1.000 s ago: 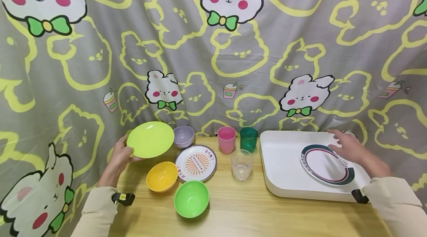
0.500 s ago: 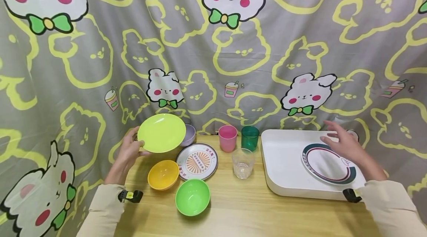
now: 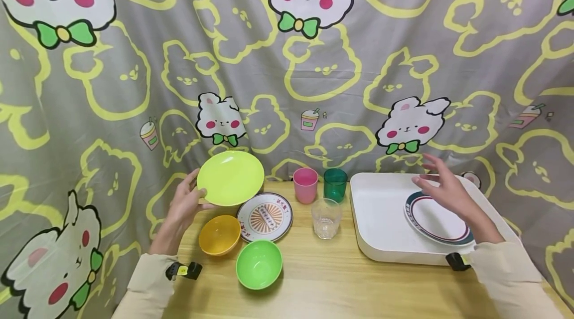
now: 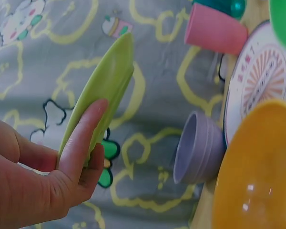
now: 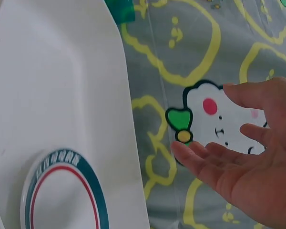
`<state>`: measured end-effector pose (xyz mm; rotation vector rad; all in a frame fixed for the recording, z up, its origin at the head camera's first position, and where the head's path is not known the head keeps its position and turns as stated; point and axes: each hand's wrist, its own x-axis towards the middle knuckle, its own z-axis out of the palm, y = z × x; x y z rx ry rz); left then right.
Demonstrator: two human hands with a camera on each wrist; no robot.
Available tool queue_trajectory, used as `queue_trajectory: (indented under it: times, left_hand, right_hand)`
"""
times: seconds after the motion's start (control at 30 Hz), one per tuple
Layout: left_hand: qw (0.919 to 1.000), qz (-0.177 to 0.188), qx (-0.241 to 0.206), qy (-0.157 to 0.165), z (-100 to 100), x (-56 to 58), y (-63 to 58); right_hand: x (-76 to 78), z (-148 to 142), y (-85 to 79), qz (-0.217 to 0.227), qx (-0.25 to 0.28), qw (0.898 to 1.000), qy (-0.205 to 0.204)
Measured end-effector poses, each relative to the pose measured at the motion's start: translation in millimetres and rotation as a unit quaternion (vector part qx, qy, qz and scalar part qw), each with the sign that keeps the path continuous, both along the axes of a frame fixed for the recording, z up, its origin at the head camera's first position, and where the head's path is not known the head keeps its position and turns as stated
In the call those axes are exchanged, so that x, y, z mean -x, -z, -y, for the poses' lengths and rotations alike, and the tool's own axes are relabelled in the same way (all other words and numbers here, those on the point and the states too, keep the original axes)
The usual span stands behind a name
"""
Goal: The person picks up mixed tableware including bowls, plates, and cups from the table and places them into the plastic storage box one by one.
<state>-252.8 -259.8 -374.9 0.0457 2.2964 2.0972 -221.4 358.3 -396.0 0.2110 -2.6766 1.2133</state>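
A lime-yellow plate (image 3: 230, 178) is raised off the table, tilted, and my left hand (image 3: 185, 203) pinches its left edge. In the left wrist view the thumb lies on one face of the plate (image 4: 102, 81) and the fingers on the other. My right hand (image 3: 441, 187) hovers over the white tray (image 3: 381, 229), fingers spread and holding nothing. Inside that tray lies a white plate with a dark green rim (image 3: 437, 217), partly covered by the right hand and forearm. A purple bowl (image 4: 199, 148) shows in the left wrist view; the raised plate hides most of it in the head view.
On the table stand an orange bowl (image 3: 219, 235), a green bowl (image 3: 259, 265), a patterned white plate (image 3: 265, 218), a pink cup (image 3: 306, 187), a dark green cup (image 3: 335, 185) and a clear cup (image 3: 326, 219). A patterned curtain (image 3: 251, 75) hangs behind.
My left hand has carried the lime-yellow plate to the right and slightly up, over the purple bowl. The right hand has moved left and up above the tray.
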Motion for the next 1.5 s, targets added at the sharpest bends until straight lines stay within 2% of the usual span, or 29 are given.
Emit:
queue_trajectory:
  times: [0.37,0.6,0.83,1.27,1.5]
  left_hand:
    - [0.9989,-0.019,-0.042,0.01,-24.9,-6.8,-2.0]
    - [0.9962,-0.007,-0.085,0.014,-37.8,-10.3,-0.9]
    - [0.9936,-0.006,-0.111,0.02,-49.8,-16.1,-2.4]
    - [0.9912,-0.025,-0.125,0.035,-73.2,-29.7,-0.9]
    - [0.99,-0.022,-0.13,0.05,-88.3,-33.6,1.7]
  right_hand:
    - [0.0,31.8,-8.0,-0.035,0.014,0.999,-0.019]
    - [-2.2,56.5,-10.7,-0.051,0.032,0.998,-0.032]
    - [-5.2,82.8,-12.3,-0.072,0.057,0.995,-0.043]
    - [-9.2,130.3,-7.7,-0.064,0.089,0.99,-0.092]
    - [-5.8,154.8,-2.5,-0.038,0.12,0.986,-0.108]
